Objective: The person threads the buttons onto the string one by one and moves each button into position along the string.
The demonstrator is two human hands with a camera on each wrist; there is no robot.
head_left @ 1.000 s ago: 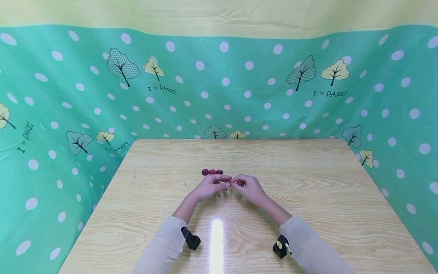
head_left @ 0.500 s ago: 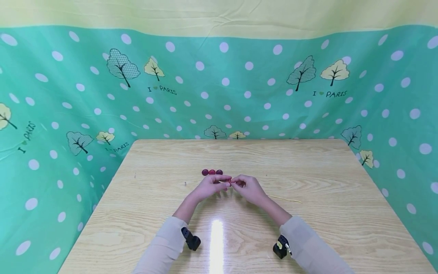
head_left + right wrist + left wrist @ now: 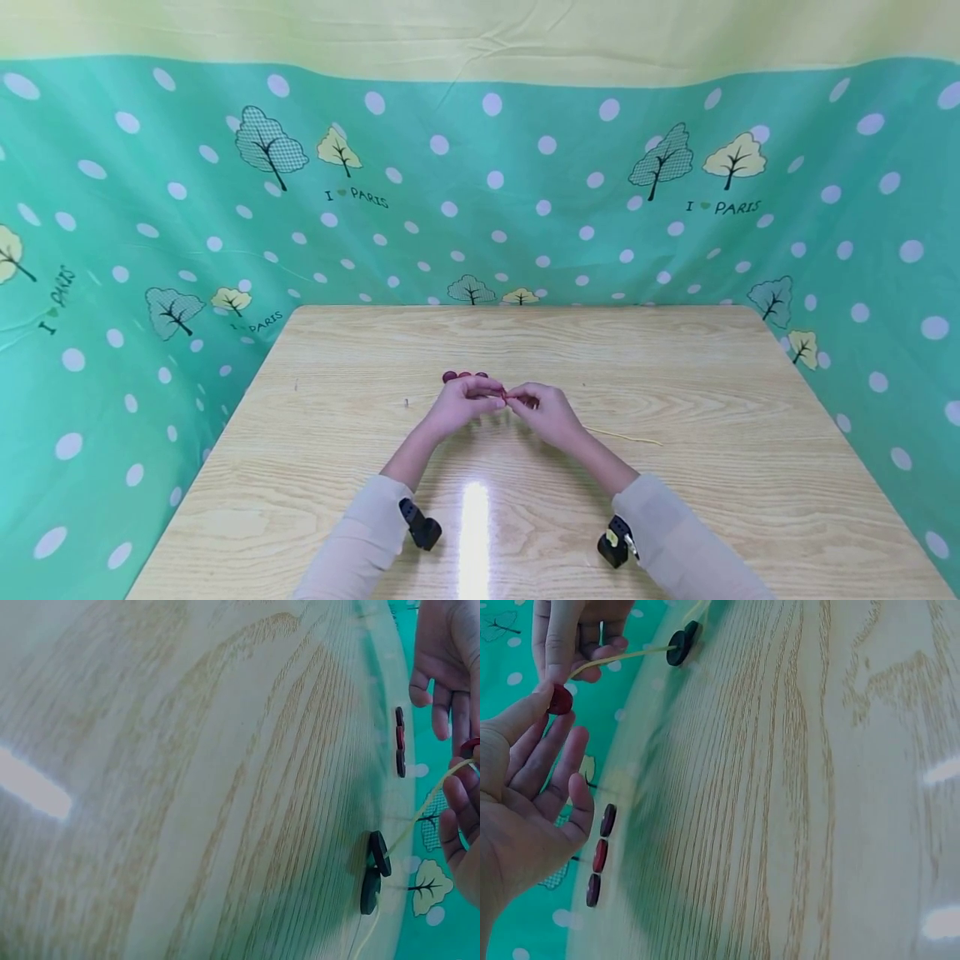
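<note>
Near the table's middle, my left hand [image 3: 461, 407] pinches a red disc-shaped bead [image 3: 559, 700] between thumb and fingertip; its other fingers are spread loosely. My right hand [image 3: 551, 414] meets it there, pinching a pale yellow cord [image 3: 622, 657] right at the bead. Fingertips hide whether the cord passes through the hole. Two dark disc beads [image 3: 379, 855] sit on the cord lower down, leaning on each other at the table. Beyond the left hand lies a row of three loose beads, a red one [image 3: 600, 856] between two dark purple ones, partly covered in the head view.
The cord's free tail [image 3: 626, 436] runs out rightward from under the right forearm. A tiny grey speck [image 3: 407, 402] lies left of the hands on the wooden table [image 3: 360, 350]. A green dotted curtain [image 3: 525, 225] hangs around the table's back and sides.
My left hand's fingers have risen slightly and cover more of the loose row of beads. The right hand stays almost still at the bead.
</note>
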